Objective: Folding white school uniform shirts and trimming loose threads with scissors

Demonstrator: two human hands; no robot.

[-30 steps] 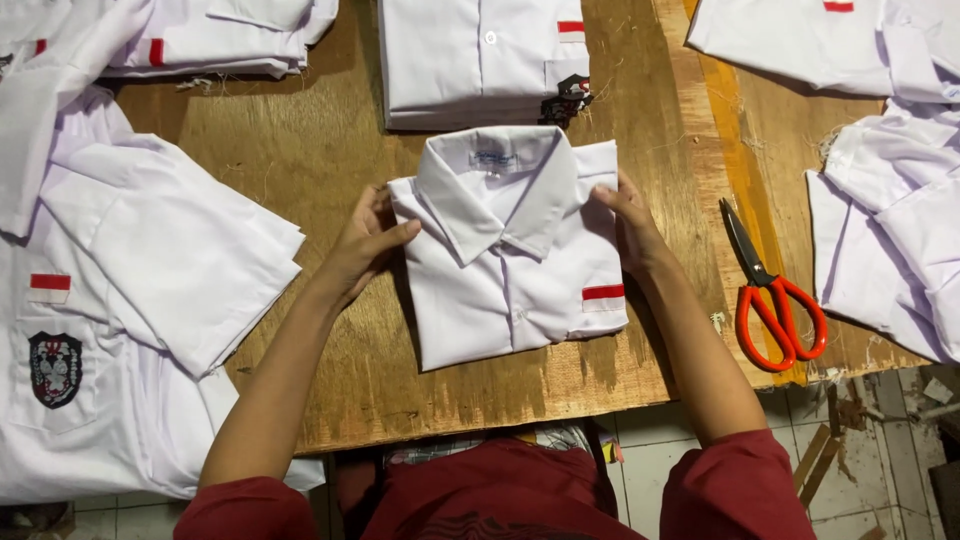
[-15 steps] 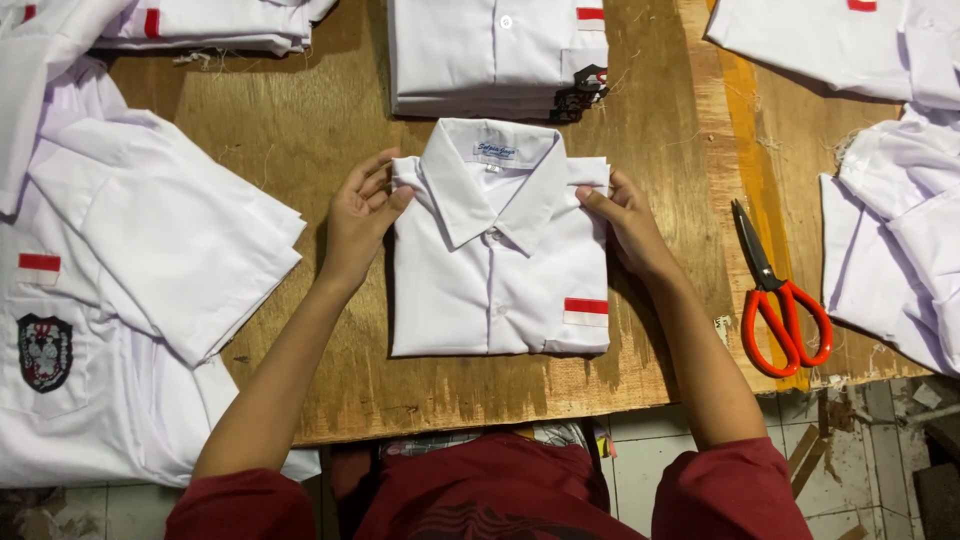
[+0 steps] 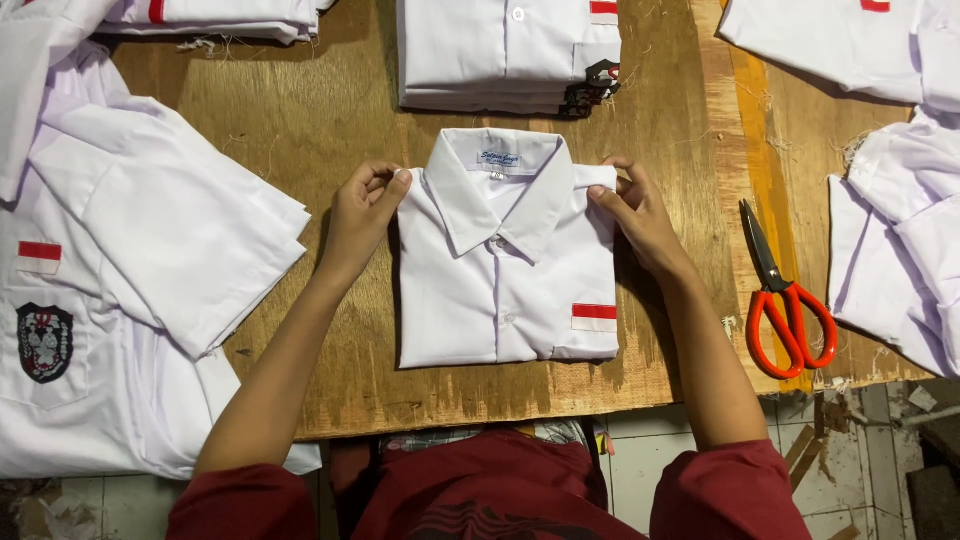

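From the head camera, the folded white shirt between your hands looks light, soft and limp, so it will likely sag or unfold if lifted by one corner; the two shoulder edges beside the collar are the best places to take it. Your left hand pinches the shoulder fold with curled fingers. Your right hand grips the opposite shoulder likewise. The shirt lies flat on the wooden counter; orange-handled scissors rest beyond your right hand.
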